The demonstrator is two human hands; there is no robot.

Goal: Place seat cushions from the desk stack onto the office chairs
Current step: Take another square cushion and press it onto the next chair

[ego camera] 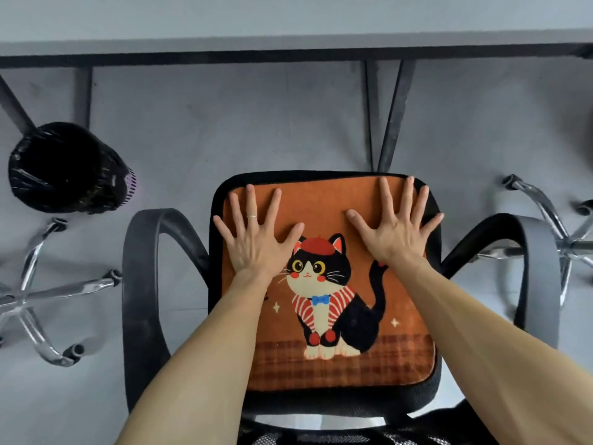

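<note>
Closest to the person, under both bare arms, sat a black mesh office chair (215, 200) with two curved black plastic armrests, one out past the left hand (253, 239) and one out past the right hand (396, 232). A square orange fabric seat cushion (324, 200) with a picture of a black and white cat in a red hat lay flat on the chair seat. It covered nearly all of the seat, and only a black rim showed around it.

Both hands lay flat on the far half of the cushion, palms down, with all fingers straight and spread wide. They gripped nothing. The cat's head showed between the two wrists. A thin ring (253, 216) sat on one finger of the left hand.

On the grey floor (224, 123), a shiny metal chair base with wheels (35, 303) stood out to the left of the left hand. Another one (564, 245) stood out to the right of the right hand. Farther off, past the left hand, stood a round bin with a black bag (64, 168). Beyond the fingertips rose the dark metal legs (394, 114) of a grey desk (288, 17).
</note>
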